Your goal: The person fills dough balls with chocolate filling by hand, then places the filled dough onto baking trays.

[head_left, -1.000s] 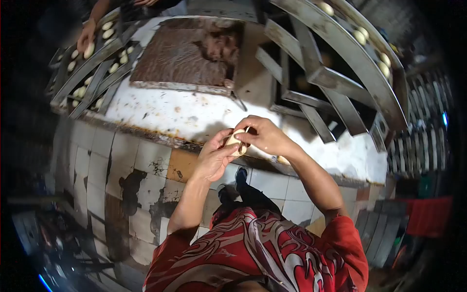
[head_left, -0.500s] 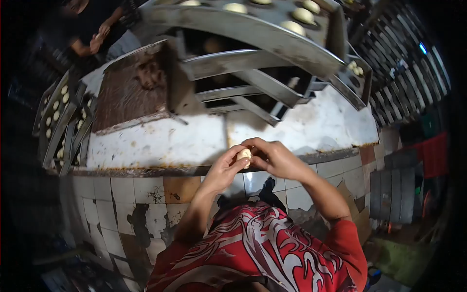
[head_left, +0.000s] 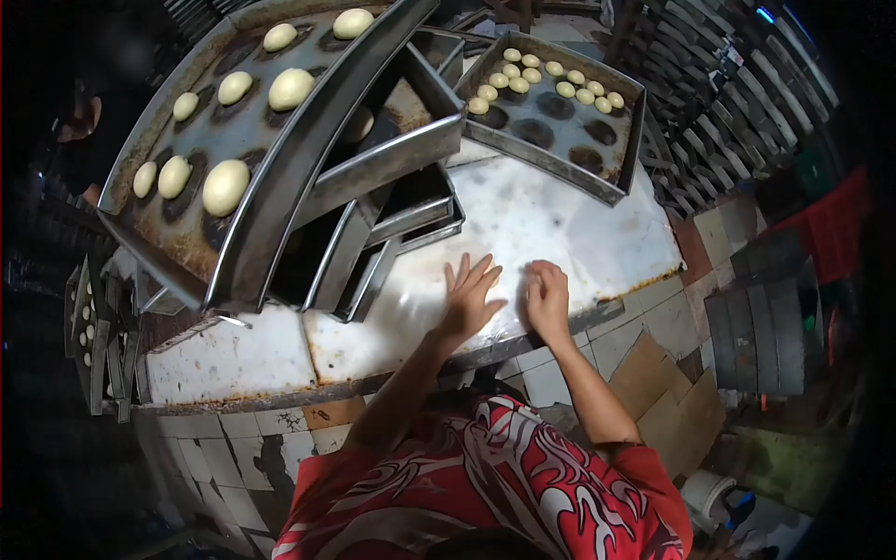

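My left hand (head_left: 469,303) is over the white tabletop (head_left: 532,210), its fingers spread. A small bit of pale dough (head_left: 493,270) shows at its fingertips, mostly hidden by them. To its right, my right hand (head_left: 547,297) is held above the table with its fingers curled; whether anything is inside them is hidden. Beyond my hands, a metal tray (head_left: 569,177) carries several small dough balls (head_left: 518,84) in rows. At the left, the top tray (head_left: 252,205) of a stack bears several larger dough balls (head_left: 291,89).
More stacked trays (head_left: 392,154) stand under the top one, jutting at angles. Another stack of trays (head_left: 121,345) is at the far left. A person in dark clothes (head_left: 89,121) is at the upper left. The table's rusty front edge (head_left: 280,397) runs before me.
The view has swung to the right, bringing the tray of small dough balls fully in sight. My hands have parted from around the dough piece, and my left fingers have spread over the table.
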A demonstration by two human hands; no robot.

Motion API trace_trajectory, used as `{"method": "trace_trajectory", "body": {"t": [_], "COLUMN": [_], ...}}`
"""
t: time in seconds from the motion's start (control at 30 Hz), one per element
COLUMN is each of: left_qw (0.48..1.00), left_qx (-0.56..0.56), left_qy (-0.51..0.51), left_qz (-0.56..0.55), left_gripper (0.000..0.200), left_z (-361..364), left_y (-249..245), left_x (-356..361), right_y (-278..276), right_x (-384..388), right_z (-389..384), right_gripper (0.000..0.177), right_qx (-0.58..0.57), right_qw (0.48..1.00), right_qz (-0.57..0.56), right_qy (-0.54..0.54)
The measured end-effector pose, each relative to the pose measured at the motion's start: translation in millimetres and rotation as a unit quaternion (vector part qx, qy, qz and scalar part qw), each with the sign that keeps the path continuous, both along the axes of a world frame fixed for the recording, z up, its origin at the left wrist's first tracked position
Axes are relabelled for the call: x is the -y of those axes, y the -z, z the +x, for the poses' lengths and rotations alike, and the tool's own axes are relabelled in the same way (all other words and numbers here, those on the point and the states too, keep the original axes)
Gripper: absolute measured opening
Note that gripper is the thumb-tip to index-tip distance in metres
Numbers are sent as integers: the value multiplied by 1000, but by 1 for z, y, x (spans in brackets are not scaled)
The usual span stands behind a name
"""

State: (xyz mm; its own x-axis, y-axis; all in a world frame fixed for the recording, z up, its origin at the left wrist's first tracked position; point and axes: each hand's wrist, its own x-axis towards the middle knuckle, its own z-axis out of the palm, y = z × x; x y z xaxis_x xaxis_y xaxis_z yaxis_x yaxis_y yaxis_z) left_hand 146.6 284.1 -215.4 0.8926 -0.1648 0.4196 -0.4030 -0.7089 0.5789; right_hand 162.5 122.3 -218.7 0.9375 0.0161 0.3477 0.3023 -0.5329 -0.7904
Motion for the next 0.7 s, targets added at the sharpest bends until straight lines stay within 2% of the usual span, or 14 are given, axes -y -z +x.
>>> {"method": "trace_trajectory", "body": {"t": [0.07, 0.1, 0.17, 0.2, 0.23, 0.3, 0.33, 0.37, 0.4, 0.43, 0.5, 0.57, 0.63, 0.7], "left_qw": [998, 996, 960, 952, 957, 961, 953, 942, 942, 935, 929, 955, 943, 943], "left_qx": [-19, -30, -98, -103, -82, -61, -96, -129, -127, -149, -166, -191, -230, -225], "left_qy": [-35, -78, -155, -191, -205, -220, -232, -242, -242, -233, -218, -85, -27, 19], "left_qz": [45, -36, -212, -216, -186, -155, -172, -191, -194, -221, -248, -209, -238, -244], "left_gripper": [45, 45, 44, 35, 34, 33, 31, 30, 30, 29, 28, 27, 28, 30], "left_z": [-11, -19, -42, -55, -69, -101, -117, -127, -130, -134, -135, -126, -127, -130], "left_y": [-14, -18, -16, -36, -31, -26, -27, -28, -28, -29, -36, -55, -64, -63], "left_x": [-1, -11, -36, -46, -61, -86, -95, -102, -106, -107, -113, -122, -136, -156], "right_y": [13, 14, 33, 27, 19, 36, 25, 21, 18, 9, 20, 27, 16, 0], "right_x": [-11, -33, -71, -72, -72, -34, -14, -8, -16, -38, -78, -104, -100, -95], "right_z": [41, 46, 36, 23, 7, 8, 34, 56, 76, 91, 107, 82, 33, -10], "right_gripper": [17, 15, 10, 9, 11, 10, 8, 11, 10, 11, 15, 14, 13, 14], "right_qx": [8, 12, 26, 50, 77, 166, 46, 42, 65, 134, 96, 36, 19, 159], "right_qw": [999, 996, 977, 960, 936, 920, 884, 905, 949, 965, 984, 997, 978, 959], "right_qz": [38, 76, 20, -44, -106, -137, -199, -173, -210, -202, -129, -51, -174, -209], "right_qy": [-24, -55, -212, -272, -328, -328, -421, -387, -225, -103, -73, -49, -112, -104]}}
